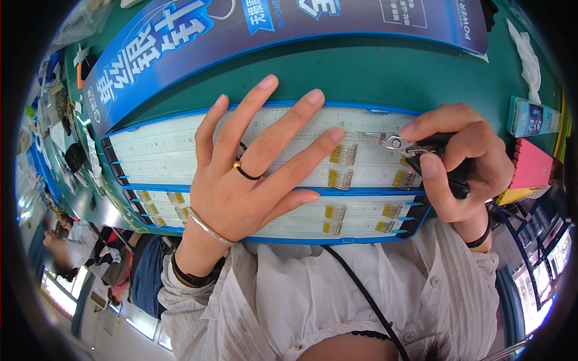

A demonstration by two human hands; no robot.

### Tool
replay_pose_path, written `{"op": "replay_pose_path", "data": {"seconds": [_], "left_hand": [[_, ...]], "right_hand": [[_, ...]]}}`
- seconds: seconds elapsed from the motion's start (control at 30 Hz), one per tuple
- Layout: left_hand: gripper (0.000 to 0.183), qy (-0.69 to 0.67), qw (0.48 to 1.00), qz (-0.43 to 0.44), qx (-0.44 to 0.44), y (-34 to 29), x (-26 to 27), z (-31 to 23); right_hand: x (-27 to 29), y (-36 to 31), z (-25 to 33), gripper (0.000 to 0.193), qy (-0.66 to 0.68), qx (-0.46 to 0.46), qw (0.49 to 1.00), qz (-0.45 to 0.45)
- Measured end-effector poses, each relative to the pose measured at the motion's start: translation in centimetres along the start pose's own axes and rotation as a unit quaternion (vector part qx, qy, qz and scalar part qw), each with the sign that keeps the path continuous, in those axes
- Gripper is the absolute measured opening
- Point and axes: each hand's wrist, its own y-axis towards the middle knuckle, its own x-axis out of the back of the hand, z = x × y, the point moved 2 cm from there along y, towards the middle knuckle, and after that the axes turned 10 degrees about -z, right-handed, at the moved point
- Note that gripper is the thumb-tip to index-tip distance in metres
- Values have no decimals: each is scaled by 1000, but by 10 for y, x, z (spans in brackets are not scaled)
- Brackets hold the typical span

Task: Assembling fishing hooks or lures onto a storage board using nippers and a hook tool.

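A long blue-framed case (367,193) lies unfolded in front of me, its two white panels marked with fine ruled lines. My left hand (256,156) rests across it, fingers spread and holding nothing visible. My right hand (472,156) is closed around small pliers (394,142) with black handles and slim metal jaws. The jaw tips point left, close to my left index fingertip; anything between them is too small to make out. Neat clusters of thin wire-like pieces with yellow ends, one cluster (343,155) near the pliers, sit on the panels. My left hand covers part of the case.
Behind the case lies a large printed blue sheet (361,24) on the green table (415,72). At the right are a teal-edged box (533,117), a pink block (533,163) and white crumpled tissue (527,60). Assorted clutter and a person (66,246) appear at the left.
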Motion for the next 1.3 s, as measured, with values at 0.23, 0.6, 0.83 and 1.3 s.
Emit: {"op": "replay_pose_path", "data": {"seconds": [0.23,0.6,0.83,1.3], "left_hand": [[58,0,1000,2,2,1,0,0],[63,-16,1000,4,5,1,3,2],[64,-26,1000,-1,-1,2,1,2],[66,-31,1000,5,-2,3,1,2]], "right_hand": [[0,1,-1,19,-3,3,1000,-1],[-5,3,-3,22,28,14,999,6],[-3,1,-6,24,33,30,999,5],[-3,2,-4,28,22,31,999,15]]}}
